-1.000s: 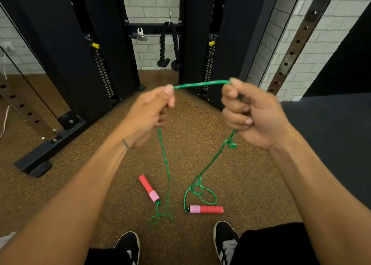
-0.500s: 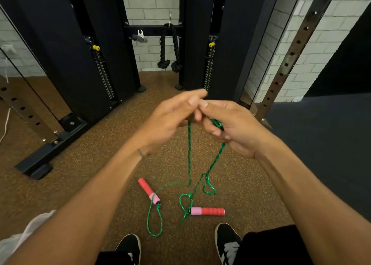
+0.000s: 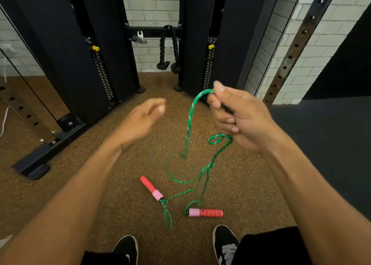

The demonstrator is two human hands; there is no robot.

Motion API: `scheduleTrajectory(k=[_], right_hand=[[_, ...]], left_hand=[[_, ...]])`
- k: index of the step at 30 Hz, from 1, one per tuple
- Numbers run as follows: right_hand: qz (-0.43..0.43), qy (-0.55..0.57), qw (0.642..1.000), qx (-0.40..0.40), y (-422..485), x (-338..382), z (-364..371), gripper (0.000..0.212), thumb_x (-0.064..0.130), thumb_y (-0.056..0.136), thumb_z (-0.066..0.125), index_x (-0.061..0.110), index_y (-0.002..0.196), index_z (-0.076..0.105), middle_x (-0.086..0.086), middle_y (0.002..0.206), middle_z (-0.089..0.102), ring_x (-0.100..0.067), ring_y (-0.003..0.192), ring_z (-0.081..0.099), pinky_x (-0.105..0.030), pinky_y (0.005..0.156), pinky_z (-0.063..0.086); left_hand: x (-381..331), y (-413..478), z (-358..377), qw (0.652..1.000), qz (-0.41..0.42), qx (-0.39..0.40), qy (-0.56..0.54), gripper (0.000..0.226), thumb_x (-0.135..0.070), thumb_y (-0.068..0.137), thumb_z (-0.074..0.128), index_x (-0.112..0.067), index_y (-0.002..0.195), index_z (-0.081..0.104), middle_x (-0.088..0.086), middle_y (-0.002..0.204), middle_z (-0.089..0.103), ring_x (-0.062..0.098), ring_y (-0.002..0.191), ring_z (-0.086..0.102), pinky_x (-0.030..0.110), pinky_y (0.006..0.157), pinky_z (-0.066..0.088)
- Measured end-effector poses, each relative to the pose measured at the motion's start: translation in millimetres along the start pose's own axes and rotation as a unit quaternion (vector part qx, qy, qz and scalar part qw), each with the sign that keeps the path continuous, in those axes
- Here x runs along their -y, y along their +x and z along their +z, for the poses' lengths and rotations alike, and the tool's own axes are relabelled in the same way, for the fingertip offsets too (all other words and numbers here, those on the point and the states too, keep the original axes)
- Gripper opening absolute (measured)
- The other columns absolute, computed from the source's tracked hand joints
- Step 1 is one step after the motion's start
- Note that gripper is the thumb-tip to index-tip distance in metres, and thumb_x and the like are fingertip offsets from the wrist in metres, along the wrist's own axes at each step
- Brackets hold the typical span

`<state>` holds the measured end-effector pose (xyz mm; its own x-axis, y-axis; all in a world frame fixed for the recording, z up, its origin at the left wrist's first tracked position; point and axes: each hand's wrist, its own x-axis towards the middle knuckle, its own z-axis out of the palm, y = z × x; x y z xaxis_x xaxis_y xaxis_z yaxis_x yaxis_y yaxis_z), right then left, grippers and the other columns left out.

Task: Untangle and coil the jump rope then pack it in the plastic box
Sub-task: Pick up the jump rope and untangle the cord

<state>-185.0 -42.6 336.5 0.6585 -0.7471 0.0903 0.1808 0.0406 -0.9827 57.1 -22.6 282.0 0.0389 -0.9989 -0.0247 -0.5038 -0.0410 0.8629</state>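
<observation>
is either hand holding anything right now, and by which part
The right hand pinches the green jump rope along its cord, not by a handle. The left hand is blurred and holds nothing.

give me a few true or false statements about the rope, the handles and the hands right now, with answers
1. The right hand has its grip closed on the green braided jump rope. True.
2. The left hand also grips the rope. False: it is open, blurred and off the rope.
3. Both red foam handles with pink ends lie on the brown speckled floor. True: one sits left of the other.
4. The two handles touch each other. False: they lie apart.
5. The rope hangs straight with no loops. False: a small loop shows below the right hand.
</observation>
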Motion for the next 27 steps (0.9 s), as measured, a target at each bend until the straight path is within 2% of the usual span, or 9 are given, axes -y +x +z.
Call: scheduleTrajectory(k=[2, 5, 8, 10, 13, 17, 22, 25, 27], right_hand=[[0.007, -0.052, 0.999, 0.004, 3.5, -5.1, 6.4, 0.037, 0.038, 0.1, 0.044, 0.018, 0.072, 0.056, 0.004, 0.05, 0.034, -0.006, 0.037, 0.025, -0.018, 0.039, 0.021], [0.02, -0.075, 0.997, -0.009, 3.7, -6.3, 4.0, 0.035, 0.041, 0.096, 0.048, 0.017, 0.072, 0.056, 0.005, 0.047, 0.035, -0.006, 0.036, 0.027, -0.018, 0.038, 0.023], [0.031, -0.046, 0.998, -0.029, -3.5, 4.5, -15.7, 0.034, 0.042, 0.093, 0.051, 0.019, 0.069, 0.056, 0.009, 0.045, 0.034, -0.006, 0.034, 0.029, -0.016, 0.037, 0.024], [0.026, -0.009, 0.999, -0.04, -9.6, 9.3, -29.3, 0.036, 0.039, 0.096, 0.049, 0.02, 0.067, 0.056, 0.009, 0.044, 0.033, -0.006, 0.034, 0.028, -0.017, 0.037, 0.022], [0.03, 0.008, 0.999, -0.033, -14.8, 7.7, -36.5, 0.037, 0.039, 0.097, 0.048, 0.02, 0.066, 0.055, 0.009, 0.045, 0.032, -0.005, 0.034, 0.028, -0.02, 0.039, 0.018], [0.002, 0.069, 0.997, 0.032, -12.4, 7.1, -26.7, 0.039, 0.033, 0.102, 0.04, 0.02, 0.069, 0.055, 0.011, 0.044, 0.035, -0.003, 0.034, 0.028, -0.024, 0.04, 0.013], [-0.088, 0.281, 0.936, 0.191, -16.1, 41.9, -20.1, 0.038, 0.029, 0.099, 0.033, 0.01, 0.081, 0.06, 0.006, 0.046, 0.029, -0.006, 0.031, 0.023, -0.02, 0.034, 0.012], [-0.09, 0.245, 0.952, 0.158, -14.3, 45.4, -16.7, 0.038, 0.032, 0.1, 0.034, 0.014, 0.079, 0.06, 0.007, 0.044, 0.027, -0.006, 0.03, 0.02, -0.019, 0.034, 0.009], [-0.056, 0.164, 0.98, 0.101, -7.8, 32.2, -12.3, 0.037, 0.033, 0.103, 0.034, 0.017, 0.079, 0.057, 0.009, 0.043, 0.033, -0.004, 0.03, 0.025, -0.021, 0.033, 0.012]], left_hand=[[-27.7, -5.5, 8.2, 0.981, 0.078, 0.063, -0.164, 0.052, -0.059, 0.09, 0.047, -0.031, 0.133, 0.055, -0.003, 0.128, 0.067, 0.015, 0.117, 0.062, 0.04, 0.104, 0.044], [-53.9, -14.9, 15.8, 0.972, 0.167, 0.123, -0.114, 0.033, -0.054, 0.089, 0.055, -0.028, 0.098, 0.074, 0.002, 0.081, 0.07, 0.022, 0.075, 0.057, 0.035, 0.074, 0.048], [-40.7, -5.4, -6.9, 0.97, 0.145, -0.014, -0.195, 0.037, -0.035, 0.099, 0.05, -0.025, 0.066, 0.064, -0.008, 0.066, 0.059, 0.009, 0.06, 0.045, 0.024, 0.055, 0.04], [-22.6, 5.6, -36.0, 0.932, 0.067, -0.104, -0.34, 0.039, -0.031, 0.102, 0.043, -0.026, 0.065, 0.054, -0.012, 0.057, 0.042, 0.004, 0.051, 0.033, 0.018, 0.047, 0.032], [17.3, 17.4, -59.9, 0.895, -0.072, -0.251, -0.361, 0.037, -0.043, 0.102, 0.04, -0.025, 0.07, 0.047, -0.011, 0.049, 0.028, 0.004, 0.042, 0.022, 0.019, 0.038, 0.024], [47.0, 27.8, -42.8, 0.901, -0.211, -0.3, -0.234, 0.035, -0.032, 0.101, 0.043, -0.021, 0.068, 0.049, 0.0, 0.073, 0.04, 0.011, 0.054, 0.032, 0.028, 0.047, 0.03], [46.8, 31.8, -28.8, 0.914, -0.202, -0.319, -0.145, 0.042, -0.036, 0.103, 0.037, -0.02, 0.067, 0.051, 0.004, 0.067, 0.041, 0.024, 0.061, 0.039, 0.035, 0.068, 0.037], [54.2, 25.5, -35.3, 0.931, -0.2, -0.303, -0.045, 0.042, -0.036, 0.102, 0.039, -0.02, 0.068, 0.056, 0.008, 0.081, 0.054, 0.027, 0.085, 0.049, 0.038, 0.081, 0.044], [52.1, 25.4, -29.6, 0.957, -0.206, -0.203, -0.002, 0.03, -0.036, 0.101, 0.047, -0.017, 0.09, 0.067, 0.01, 0.094, 0.064, 0.029, 0.093, 0.054, 0.033, 0.078, 0.046]])
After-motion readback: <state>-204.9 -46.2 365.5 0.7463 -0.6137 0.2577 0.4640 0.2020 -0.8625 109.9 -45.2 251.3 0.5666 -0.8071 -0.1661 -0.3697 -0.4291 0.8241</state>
